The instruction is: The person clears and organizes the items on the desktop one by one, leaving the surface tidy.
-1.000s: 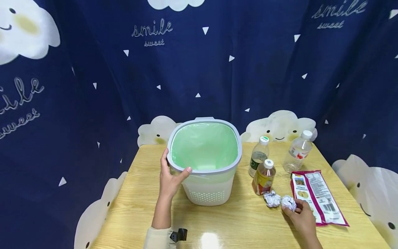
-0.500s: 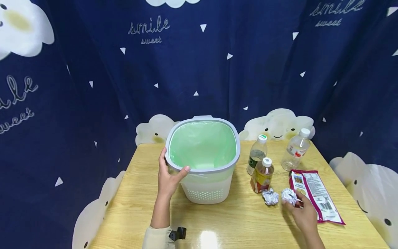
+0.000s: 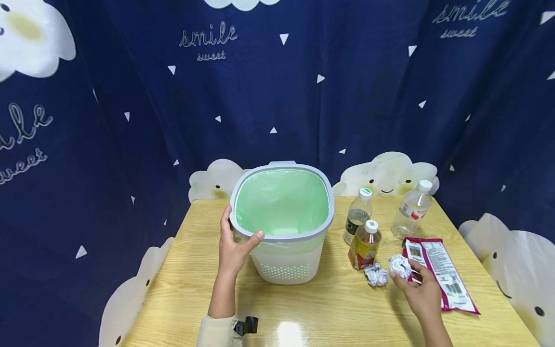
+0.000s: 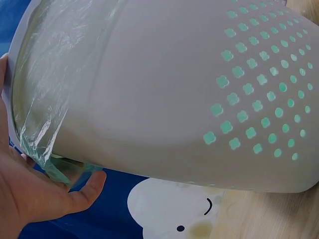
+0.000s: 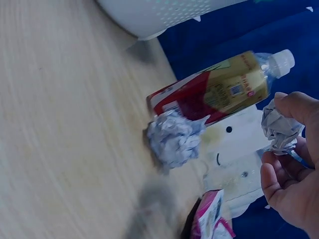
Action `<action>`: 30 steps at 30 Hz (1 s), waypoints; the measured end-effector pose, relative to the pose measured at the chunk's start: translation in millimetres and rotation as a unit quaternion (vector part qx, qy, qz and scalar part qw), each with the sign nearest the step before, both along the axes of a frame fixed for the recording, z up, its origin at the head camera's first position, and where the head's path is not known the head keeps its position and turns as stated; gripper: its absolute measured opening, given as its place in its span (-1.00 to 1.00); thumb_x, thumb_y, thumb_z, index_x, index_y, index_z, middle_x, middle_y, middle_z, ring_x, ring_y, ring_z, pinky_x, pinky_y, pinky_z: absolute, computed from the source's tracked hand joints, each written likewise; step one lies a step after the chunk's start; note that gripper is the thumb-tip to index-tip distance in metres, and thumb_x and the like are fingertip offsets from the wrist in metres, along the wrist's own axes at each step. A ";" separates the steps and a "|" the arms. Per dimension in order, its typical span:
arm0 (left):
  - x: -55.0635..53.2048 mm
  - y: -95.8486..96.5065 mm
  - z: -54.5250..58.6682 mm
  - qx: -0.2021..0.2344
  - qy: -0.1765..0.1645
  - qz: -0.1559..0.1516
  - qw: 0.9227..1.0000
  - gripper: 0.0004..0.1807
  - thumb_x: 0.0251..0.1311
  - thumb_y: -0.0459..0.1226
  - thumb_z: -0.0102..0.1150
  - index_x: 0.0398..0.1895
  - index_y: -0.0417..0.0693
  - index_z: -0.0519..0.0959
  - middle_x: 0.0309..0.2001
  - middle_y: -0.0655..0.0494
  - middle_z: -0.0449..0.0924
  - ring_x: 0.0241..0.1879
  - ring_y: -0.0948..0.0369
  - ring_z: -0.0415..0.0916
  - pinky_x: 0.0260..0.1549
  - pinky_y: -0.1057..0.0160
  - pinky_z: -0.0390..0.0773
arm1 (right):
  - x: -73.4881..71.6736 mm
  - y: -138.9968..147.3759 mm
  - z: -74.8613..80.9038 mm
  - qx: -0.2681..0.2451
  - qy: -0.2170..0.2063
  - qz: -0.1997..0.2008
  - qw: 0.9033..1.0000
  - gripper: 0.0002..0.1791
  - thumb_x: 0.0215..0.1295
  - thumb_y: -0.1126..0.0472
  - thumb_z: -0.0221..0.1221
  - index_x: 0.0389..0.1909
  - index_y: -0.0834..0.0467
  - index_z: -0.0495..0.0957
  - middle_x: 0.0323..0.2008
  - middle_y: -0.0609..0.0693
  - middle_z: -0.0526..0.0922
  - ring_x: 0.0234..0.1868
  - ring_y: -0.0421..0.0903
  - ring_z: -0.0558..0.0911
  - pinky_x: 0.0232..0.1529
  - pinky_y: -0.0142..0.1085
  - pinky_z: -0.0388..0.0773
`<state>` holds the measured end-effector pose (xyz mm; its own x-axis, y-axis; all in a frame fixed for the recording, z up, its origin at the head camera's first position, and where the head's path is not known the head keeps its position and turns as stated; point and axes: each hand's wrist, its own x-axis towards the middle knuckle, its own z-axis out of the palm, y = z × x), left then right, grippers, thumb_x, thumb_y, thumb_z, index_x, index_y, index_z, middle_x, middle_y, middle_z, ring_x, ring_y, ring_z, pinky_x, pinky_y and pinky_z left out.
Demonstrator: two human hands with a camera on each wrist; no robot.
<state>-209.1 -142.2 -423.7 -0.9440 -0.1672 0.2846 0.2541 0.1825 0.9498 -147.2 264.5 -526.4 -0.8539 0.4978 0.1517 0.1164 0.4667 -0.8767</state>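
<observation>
Above the table (image 3: 182,289), I find the right hand (image 3: 421,293) pinching a paper ball (image 3: 399,266) (likely light, crushable; grip its sides); the left hand (image 3: 234,251), thumb spread, grips the bin (image 3: 288,272).

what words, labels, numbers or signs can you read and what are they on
"smile": blue curtain, twice
"sweet": curtain, under each "smile"
A third pair, far left: partly cut off
Too small or blurred: front bottle, rear left bottle, rear right bottle, packet
Held paper ball: nothing legible
</observation>
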 end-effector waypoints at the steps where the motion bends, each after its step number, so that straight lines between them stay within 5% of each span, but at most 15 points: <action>1: -0.2 0.1 -0.2 0.000 0.000 0.000 1.000 0.09 -0.16 -0.07 0.46 0.43 0.27 -0.03 0.35 0.22 0.07 0.31 0.20 0.00 0.23 -0.12 -0.14 | -0.3 -0.5 2.7 0.000 0.002 0.003 1.000 -0.35 -0.03 0.24 0.40 0.12 0.32 0.43 -0.10 0.28 0.50 -0.40 -0.42 0.40 -0.43 -0.63 0.36; 8: -1.3 0.8 -0.9 0.000 0.000 0.003 1.000 0.08 -0.17 -0.07 0.46 0.43 0.27 -0.01 0.35 0.21 0.08 0.31 0.21 0.00 0.23 -0.12 -0.16 | -1.6 -4.9 21.6 -0.011 0.002 0.030 0.999 -0.34 0.01 0.23 0.38 0.15 0.33 0.39 -0.06 0.23 0.48 -0.36 -0.46 0.39 -0.41 -0.62 0.39; 14: -1.3 1.3 0.1 0.001 0.008 0.004 1.000 0.09 -0.18 -0.09 0.47 0.43 0.26 0.00 0.36 0.16 0.09 0.31 0.17 0.01 0.23 -0.12 -0.16 | -3.2 -11.4 36.2 -0.027 0.014 0.043 0.999 -0.33 0.02 0.24 0.38 0.17 0.32 0.37 -0.20 -0.08 0.44 -0.35 -0.36 0.40 -0.43 -0.59 0.39; 21: -1.6 0.4 -0.7 0.003 0.009 0.000 1.000 0.09 -0.18 -0.09 0.46 0.43 0.23 0.00 0.35 0.16 0.10 0.30 0.16 0.02 0.22 -0.14 -0.17 | -7.4 -16.7 49.1 -0.033 0.041 0.062 0.997 -0.38 0.02 0.30 0.37 0.13 0.32 0.38 -0.26 -0.05 0.43 -0.41 -0.32 0.39 -0.46 -0.58 0.38; 30: -0.6 -2.6 -1.8 0.001 0.004 0.001 1.000 0.09 -0.18 -0.08 0.48 0.42 0.28 0.00 0.34 0.19 0.10 0.29 0.16 0.03 0.21 -0.18 -0.20 | -19.4 -22.8 72.4 -0.029 0.060 0.133 0.989 -0.38 0.06 0.27 0.35 0.13 0.35 0.35 -0.19 -0.08 0.49 -0.25 -0.35 0.47 -0.36 -0.56 0.42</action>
<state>-209.7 -144.9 -425.5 -0.9409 -0.1703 0.2926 0.2620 0.1814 0.9479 -166.6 241.7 -454.0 -0.9332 0.2693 0.2380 -0.1102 0.4158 -0.9027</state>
